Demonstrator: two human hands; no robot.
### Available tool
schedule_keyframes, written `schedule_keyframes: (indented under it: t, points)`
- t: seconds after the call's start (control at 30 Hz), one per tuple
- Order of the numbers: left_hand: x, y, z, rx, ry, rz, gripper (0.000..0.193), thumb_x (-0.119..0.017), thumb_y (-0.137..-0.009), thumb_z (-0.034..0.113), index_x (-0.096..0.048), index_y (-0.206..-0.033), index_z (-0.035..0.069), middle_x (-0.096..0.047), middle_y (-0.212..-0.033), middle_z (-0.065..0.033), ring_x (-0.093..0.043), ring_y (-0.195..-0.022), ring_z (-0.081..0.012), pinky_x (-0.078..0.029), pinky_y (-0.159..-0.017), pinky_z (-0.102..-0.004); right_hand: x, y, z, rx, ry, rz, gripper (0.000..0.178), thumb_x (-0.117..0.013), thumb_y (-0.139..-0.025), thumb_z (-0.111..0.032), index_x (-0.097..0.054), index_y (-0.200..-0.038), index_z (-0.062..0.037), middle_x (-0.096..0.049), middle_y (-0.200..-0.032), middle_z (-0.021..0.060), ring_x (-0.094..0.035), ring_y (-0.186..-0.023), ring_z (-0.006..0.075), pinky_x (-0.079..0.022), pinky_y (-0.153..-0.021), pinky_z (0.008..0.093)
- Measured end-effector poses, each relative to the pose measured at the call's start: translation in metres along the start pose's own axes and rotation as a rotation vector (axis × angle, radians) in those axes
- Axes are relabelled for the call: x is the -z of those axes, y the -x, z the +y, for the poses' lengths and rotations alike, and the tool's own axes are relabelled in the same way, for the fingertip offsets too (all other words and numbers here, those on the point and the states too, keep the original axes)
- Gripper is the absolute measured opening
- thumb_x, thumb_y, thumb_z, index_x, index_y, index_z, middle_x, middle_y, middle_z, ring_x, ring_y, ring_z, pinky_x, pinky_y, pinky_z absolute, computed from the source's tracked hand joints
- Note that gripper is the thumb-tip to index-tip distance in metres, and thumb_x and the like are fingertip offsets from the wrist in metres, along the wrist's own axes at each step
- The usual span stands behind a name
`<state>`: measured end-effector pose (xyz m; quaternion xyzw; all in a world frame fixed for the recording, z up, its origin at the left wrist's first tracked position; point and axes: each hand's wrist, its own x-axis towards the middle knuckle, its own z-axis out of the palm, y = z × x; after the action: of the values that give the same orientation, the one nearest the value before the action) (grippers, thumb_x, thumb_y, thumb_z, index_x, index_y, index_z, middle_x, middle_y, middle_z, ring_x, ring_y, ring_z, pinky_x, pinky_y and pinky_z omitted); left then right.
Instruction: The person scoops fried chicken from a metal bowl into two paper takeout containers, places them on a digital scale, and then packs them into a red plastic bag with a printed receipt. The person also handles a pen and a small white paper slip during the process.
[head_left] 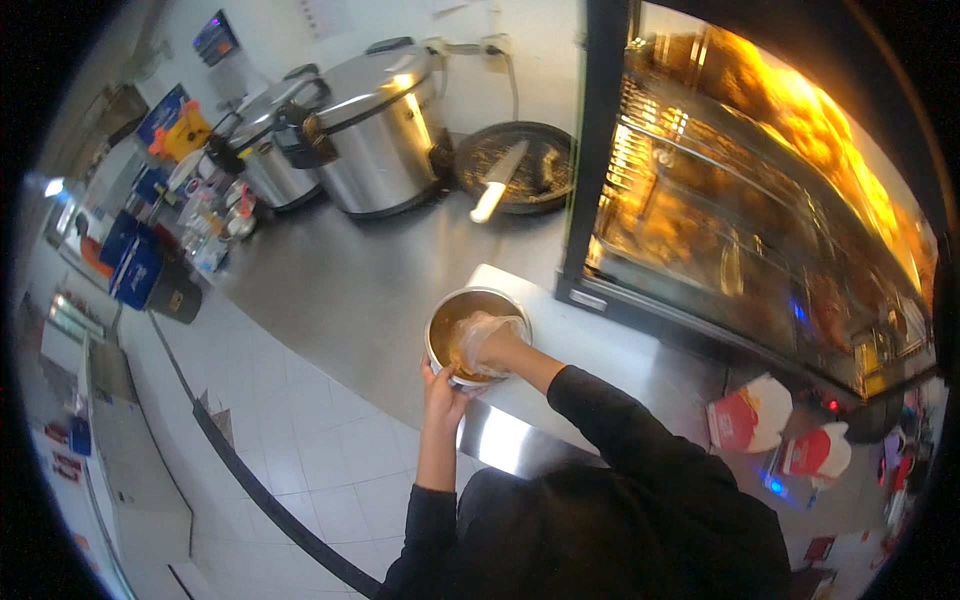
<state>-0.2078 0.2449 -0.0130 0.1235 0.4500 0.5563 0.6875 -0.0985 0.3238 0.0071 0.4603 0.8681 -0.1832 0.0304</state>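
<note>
A round metal bowl with brownish-orange contents stands at the counter's near edge, partly over a white cutting board. Closed on the bowl's near left side is my left hand, bare, its thumb near the rim. My right hand wears a clear plastic glove and reaches down inside the bowl, touching the contents. Its fingers are blurred and partly hidden by the glove, so whether they grip anything does not show.
Behind the bowl, a knife lies across a round black pan. Two large steel cookers stand at the back left. A lit glass display oven rises at the right, with red-and-white cartons in front of it.
</note>
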Motion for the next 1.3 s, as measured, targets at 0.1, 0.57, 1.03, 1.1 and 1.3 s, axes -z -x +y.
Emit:
schedule_keyframes:
  t: [0.1,0.57,1.03,1.1,1.3]
  points:
    - [-0.009,-0.023,0.025,-0.152,-0.045,-0.012,0.058,-0.045,-0.079,0.017,-0.008,-0.123,0.021,-0.017,-0.124,-0.0129,-0.028,-0.111,-0.0316,-0.033,-0.079,-0.0550,-0.028,-0.072,0.023,-0.031,-0.163,-0.047,0.033,-0.047,-0.070,-0.035,-0.056,-0.091,-0.0113,-0.053,-0.096,0.0103,-0.052,-0.087,0.0246,-0.043,-0.066,0.0357]
    - [0.006,-0.112,0.057,-1.021,-1.007,0.431,0.080,-0.068,-0.058,0.025,-0.019,-0.116,0.002,-0.025,-0.112,-0.0178,-0.027,-0.107,-0.0289,-0.024,-0.090,-0.0375,0.037,-0.145,-0.016,0.072,0.076,-0.185,0.066,-0.064,-0.052,-0.012,-0.037,-0.112,-0.0042,-0.042,-0.107,0.0137,-0.041,-0.098,0.0303,-0.040,-0.075,0.0334]
    - [0.017,-0.260,0.111,-0.779,-0.757,0.578,0.066,-0.070,-0.055,0.024,-0.032,-0.105,0.004,-0.038,-0.098,-0.0122,-0.042,-0.090,-0.0258,-0.041,-0.076,-0.0380,-0.022,-0.004,-0.054,0.204,-0.858,0.203,0.053,-0.044,-0.079,-0.032,-0.024,-0.123,-0.0089,-0.011,-0.127,0.0237,-0.018,-0.117,0.0341,-0.017,-0.095,0.0354]
    - [0.017,-0.291,0.121,-0.800,-0.509,0.540,0.062,-0.071,-0.054,0.022,-0.035,-0.101,0.005,-0.040,-0.096,-0.0106,-0.046,-0.084,-0.0242,-0.047,-0.067,-0.0361,-0.032,0.054,-0.035,0.194,-0.941,0.191,0.047,-0.044,-0.079,-0.028,-0.032,-0.117,-0.0036,-0.028,-0.121,0.0213,-0.028,-0.113,0.0296,-0.022,-0.093,0.0345]
    - [0.002,-0.293,0.120,-0.669,-0.590,0.580,0.066,-0.068,-0.053,0.016,-0.034,-0.108,0.005,-0.034,-0.104,-0.0164,-0.043,-0.091,-0.0280,-0.044,-0.072,-0.0409,-0.101,0.240,-0.016,-0.688,-1.115,0.547,0.037,-0.051,-0.077,-0.021,-0.043,-0.109,-0.0026,-0.048,-0.106,0.0110,-0.047,-0.094,0.0195,-0.038,-0.081,0.0301]
